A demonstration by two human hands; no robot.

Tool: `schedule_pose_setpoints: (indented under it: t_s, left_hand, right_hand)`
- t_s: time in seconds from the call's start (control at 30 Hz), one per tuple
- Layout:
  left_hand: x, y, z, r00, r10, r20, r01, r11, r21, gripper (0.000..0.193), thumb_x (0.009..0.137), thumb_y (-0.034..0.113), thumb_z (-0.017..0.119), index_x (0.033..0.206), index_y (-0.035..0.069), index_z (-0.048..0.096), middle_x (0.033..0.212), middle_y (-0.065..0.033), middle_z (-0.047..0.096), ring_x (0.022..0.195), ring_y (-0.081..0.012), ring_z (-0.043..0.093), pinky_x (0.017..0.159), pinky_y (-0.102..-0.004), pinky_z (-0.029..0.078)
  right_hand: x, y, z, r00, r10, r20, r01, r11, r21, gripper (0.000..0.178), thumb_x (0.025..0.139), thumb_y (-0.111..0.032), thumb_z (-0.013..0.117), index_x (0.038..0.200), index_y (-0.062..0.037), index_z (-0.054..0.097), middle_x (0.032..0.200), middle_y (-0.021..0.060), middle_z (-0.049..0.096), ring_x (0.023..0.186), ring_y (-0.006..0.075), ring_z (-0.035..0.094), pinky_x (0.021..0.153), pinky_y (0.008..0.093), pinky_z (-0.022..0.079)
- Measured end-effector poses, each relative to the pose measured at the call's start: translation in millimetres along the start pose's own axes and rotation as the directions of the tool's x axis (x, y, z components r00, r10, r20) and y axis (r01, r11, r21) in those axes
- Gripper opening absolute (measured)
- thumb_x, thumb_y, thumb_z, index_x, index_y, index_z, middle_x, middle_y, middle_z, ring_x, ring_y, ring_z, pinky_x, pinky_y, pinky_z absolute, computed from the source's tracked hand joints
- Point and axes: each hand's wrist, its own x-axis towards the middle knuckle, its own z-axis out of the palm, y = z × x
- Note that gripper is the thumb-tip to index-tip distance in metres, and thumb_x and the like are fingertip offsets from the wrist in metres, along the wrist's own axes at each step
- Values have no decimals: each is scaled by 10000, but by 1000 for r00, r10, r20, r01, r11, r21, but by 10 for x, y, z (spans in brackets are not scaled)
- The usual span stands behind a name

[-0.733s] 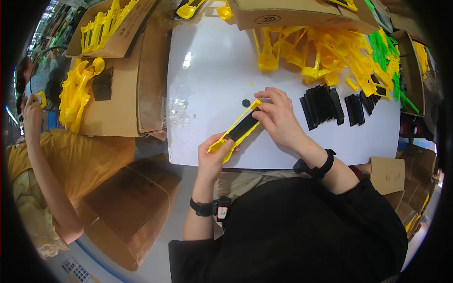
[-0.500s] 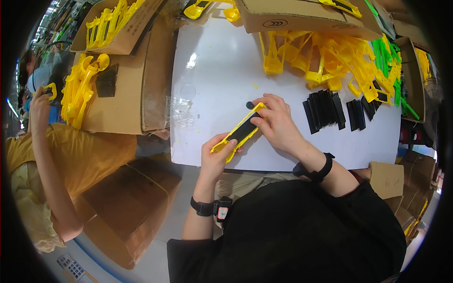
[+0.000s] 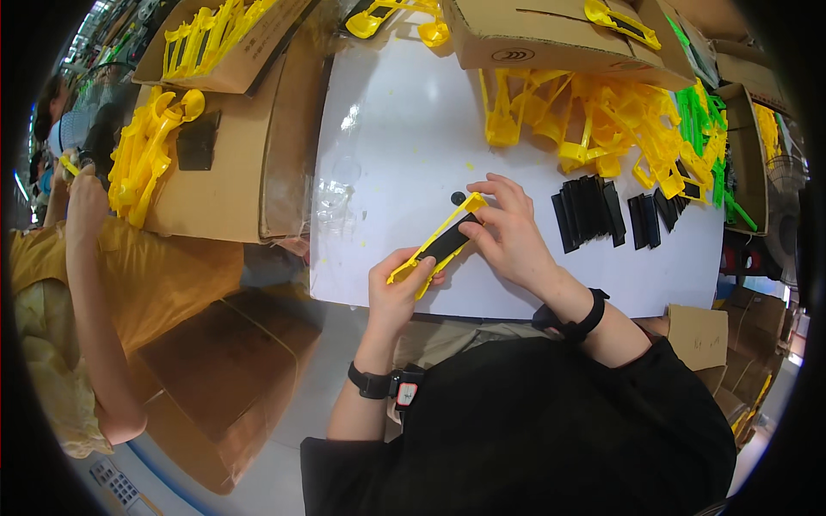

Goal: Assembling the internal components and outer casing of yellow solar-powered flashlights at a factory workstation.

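Note:
A long yellow plastic frame point(image 3: 423, 268) slants up to the right above the front of the white table. Inside it lies a flat black strip point(image 3: 447, 243). My left hand point(image 3: 400, 279) grips the lower end, its thumb on the strip. At the upper end, my right hand point(image 3: 514, 232) has thumb and index finger on the strip and the frame's edge, the other fingers raised. A small round black piece point(image 3: 458, 198) rests on the table just beyond the frame.
Several black strips point(image 3: 587, 211) stand in rows at the right of the white table point(image 3: 379, 172). Yellow parts point(image 3: 619, 120) and green parts point(image 3: 693, 116) pile up behind them, under a cardboard box point(image 3: 551, 43). On the left, a co-worker's arm point(image 3: 99, 301) is near boxes of yellow parts.
The view has shifted slightly. My right hand's fingers have lifted a little off the frame's upper end; my left hand keeps its hold. The co-worker's hand has moved a little.

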Motion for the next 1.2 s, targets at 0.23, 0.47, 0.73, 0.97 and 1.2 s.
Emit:
schedule_pose_setpoints:
  t_s: [0.23, 0.47, 0.73, 0.97, 1.2]
  left_hand:
    - [9, -15, -41, 997, 25, 70, -27, 999, 34, 216, 893, 27, 611, 1075, -88, 601, 932, -140, 658, 764, -191, 665, 702, -308, 578]
    - [5, 30, -34, 998, -40, 58, 37, 998, 51, 263, 891, 41, 620, 1117, -91, 595, 935, -144, 663, 752, -194, 667, 695, -297, 571]
    - [-21, 29, -194, 973, -59, 223, 47, 997, 62, 282, 891, 31, 616, 1143, -93, 591, 936, -142, 671, 759, -181, 664, 710, -298, 569]
    - [21, 80, -115, 970, -105, 221, 83, 991, 106, 301, 894, 50, 614, 1162, -84, 584, 939, -132, 669, 764, -174, 658, 723, -294, 556]
    - [31, 118, -115, 975, -114, 190, 95, 990, 106, 290, 889, 39, 609, 1148, -92, 593, 934, -131, 669, 754, -171, 657, 715, -284, 549]
  right_hand:
    - [11, 47, 96, 1000, 17, 26, -18, 999, 46, 170, 818, -182, 674, 822, -11, 672, 1218, 107, 549, 1261, 340, 394, 999, 465, 313]
    - [-32, 43, 11, 996, -9, -84, 2, 997, -81, 237, 790, -207, 720, 888, -8, 636, 1224, 145, 545, 1239, 353, 412, 978, 461, 347]
    - [235, 205, -213, 872, 22, 489, -310, 799, 516, 269, 850, -135, 670, 1063, 11, 594, 995, 129, 644, 914, 232, 621, 844, 304, 487]
    - [325, 200, -185, 635, 88, 767, -636, 623, 455, 211, 912, -97, 579, 1077, 15, 645, 946, 98, 658, 863, 137, 623, 774, 262, 517]
    - [211, 243, -84, 760, 38, 648, -440, 764, 471, 186, 899, -82, 582, 1051, 8, 642, 954, 70, 656, 903, 136, 599, 841, 274, 480]
